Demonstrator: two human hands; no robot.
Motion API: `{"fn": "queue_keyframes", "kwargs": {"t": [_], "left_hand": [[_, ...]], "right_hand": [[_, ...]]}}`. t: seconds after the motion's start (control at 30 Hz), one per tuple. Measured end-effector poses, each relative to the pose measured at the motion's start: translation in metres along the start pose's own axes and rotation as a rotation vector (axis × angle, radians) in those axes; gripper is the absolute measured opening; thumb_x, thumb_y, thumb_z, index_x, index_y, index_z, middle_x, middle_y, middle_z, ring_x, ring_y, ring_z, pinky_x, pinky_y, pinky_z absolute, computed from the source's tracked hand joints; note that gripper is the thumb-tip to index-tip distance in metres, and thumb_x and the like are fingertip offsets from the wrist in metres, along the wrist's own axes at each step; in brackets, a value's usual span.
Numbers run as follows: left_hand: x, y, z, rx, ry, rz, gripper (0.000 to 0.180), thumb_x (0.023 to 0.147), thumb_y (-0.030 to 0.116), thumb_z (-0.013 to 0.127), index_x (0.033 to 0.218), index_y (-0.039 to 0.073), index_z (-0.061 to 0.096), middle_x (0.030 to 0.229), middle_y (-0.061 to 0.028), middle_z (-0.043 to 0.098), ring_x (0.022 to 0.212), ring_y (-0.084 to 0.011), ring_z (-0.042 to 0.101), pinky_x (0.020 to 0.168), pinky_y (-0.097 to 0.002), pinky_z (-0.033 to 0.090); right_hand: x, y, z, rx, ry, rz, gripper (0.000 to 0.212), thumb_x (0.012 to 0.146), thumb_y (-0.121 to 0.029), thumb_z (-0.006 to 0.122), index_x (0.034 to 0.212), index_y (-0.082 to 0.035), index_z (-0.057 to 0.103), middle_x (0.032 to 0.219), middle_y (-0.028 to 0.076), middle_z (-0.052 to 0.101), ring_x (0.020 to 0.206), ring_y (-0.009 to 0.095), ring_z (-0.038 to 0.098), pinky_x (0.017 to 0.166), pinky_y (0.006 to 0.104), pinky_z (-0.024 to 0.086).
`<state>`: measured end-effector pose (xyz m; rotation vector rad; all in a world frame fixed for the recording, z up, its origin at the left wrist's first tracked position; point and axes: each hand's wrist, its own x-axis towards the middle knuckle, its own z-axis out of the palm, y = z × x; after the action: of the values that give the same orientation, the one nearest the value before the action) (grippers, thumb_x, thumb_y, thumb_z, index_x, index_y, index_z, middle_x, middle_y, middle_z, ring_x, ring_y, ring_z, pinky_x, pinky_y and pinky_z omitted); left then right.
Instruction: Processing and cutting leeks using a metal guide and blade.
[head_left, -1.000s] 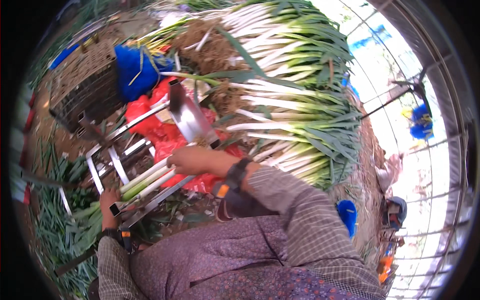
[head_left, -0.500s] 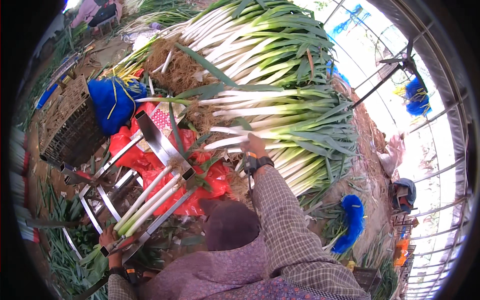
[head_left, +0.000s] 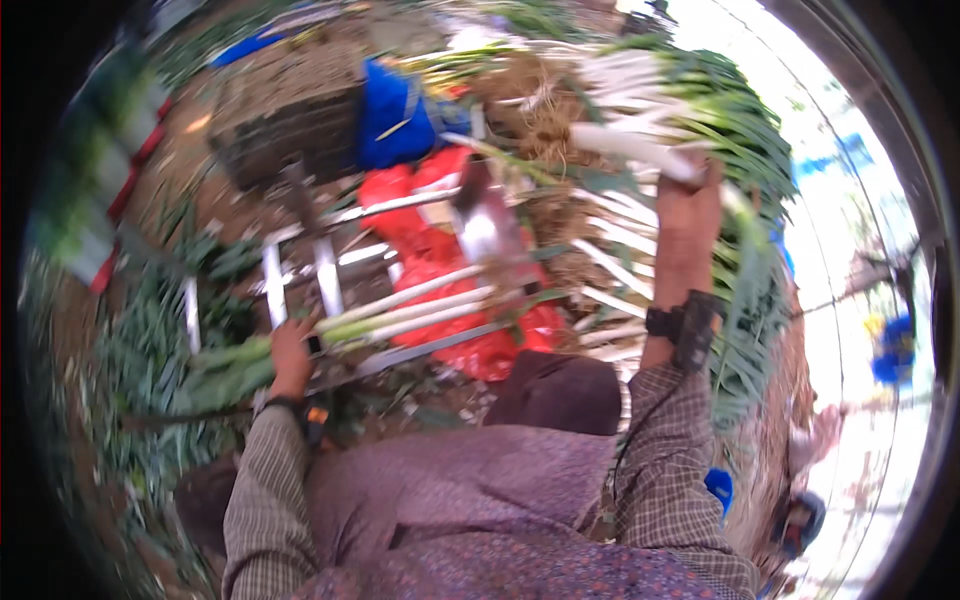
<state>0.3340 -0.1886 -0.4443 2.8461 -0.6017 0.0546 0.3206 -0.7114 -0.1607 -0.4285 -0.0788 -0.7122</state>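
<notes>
My right hand [head_left: 697, 185] is closed around the white stalk of a single leek [head_left: 622, 146], raised over the pile of leeks [head_left: 728, 112] on the right. Its root end points left; its green end trails to the right, smeared by motion. On the left, my left hand [head_left: 290, 352] grips the green part of a few leeks [head_left: 425, 318] lying across a metal frame [head_left: 328, 280]. Their root ends rest near the frame's wide upright plate [head_left: 490, 228]. The fingers of this hand are partly hidden and blurred.
Red plastic sheeting [head_left: 420, 250] lies behind and under the frame. Beyond it stand a dark crate [head_left: 290, 135] and a bundle of blue strings [head_left: 392, 115]. Cut green leaves [head_left: 150, 350] cover the ground at left. My knees and flowered apron [head_left: 450, 480] are in front.
My right hand has lifted a leek off the pile and moved it away from me. My left hand stays on the leeks at the frame. The whole view has swung left.
</notes>
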Motion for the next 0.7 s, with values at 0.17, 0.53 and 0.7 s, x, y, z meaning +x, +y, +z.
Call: {"fn": "queue_keyframes", "kwargs": {"t": [0.17,0.53,0.7], "left_hand": [[-0.005,-0.002,-0.001,0.037,0.115,-0.090,0.030,0.081,0.021,0.054,0.109,0.018,0.062,0.091,-0.0071,0.059,0.091,-0.0279,0.055,0.084,-0.0433,0.039],[-0.009,0.002,-0.007,-0.052,0.213,-0.115,0.020,0.081,0.020,0.058,0.099,0.015,0.065,0.092,-0.0062,0.060,0.091,-0.0264,0.053,0.086,-0.0408,0.037],[-0.003,0.002,0.002,-0.033,0.036,-0.186,0.027,0.083,0.021,0.057,0.108,0.016,0.062,0.096,-0.0075,0.060,0.097,-0.0266,0.053,0.087,-0.0438,0.036]], "right_hand": [[-0.112,0.153,0.129,-0.236,-0.403,0.194,0.012,0.091,-0.011,0.055,0.096,-0.003,0.048,0.075,0.007,0.053,0.069,0.016,0.053,0.070,0.0334,0.049],[-0.177,0.323,-0.023,-1.432,-1.158,0.130,0.040,0.074,-0.007,0.067,0.113,-0.011,0.058,0.105,0.011,0.062,0.093,0.033,0.061,0.078,0.0425,0.048],[-0.163,0.349,-0.109,-1.822,-1.577,0.071,0.029,0.080,-0.028,0.061,0.106,-0.016,0.061,0.088,0.009,0.060,0.092,0.028,0.059,0.080,0.0482,0.040]]}}
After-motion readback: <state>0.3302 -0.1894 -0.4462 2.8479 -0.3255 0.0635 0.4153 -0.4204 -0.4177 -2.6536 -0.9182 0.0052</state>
